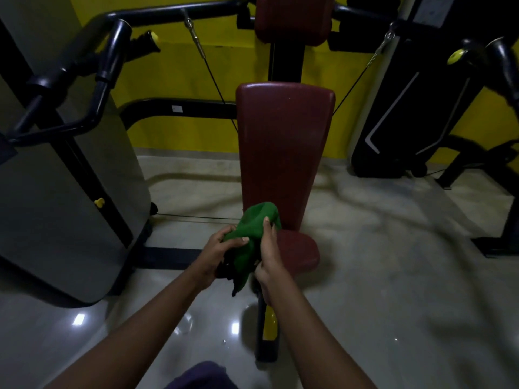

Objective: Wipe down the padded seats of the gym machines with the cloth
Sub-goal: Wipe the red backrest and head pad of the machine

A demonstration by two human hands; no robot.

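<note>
Fingers (244, 239) gripping green cloth (254, 231), maroon seat (300, 254) beneath

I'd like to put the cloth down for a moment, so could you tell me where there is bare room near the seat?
The seat pad is bare right of the hands. The floor right of it is open. Left is crowded: the machine's base bar and grey weight housing. Both the left hand and right hand grip the green cloth.
</note>
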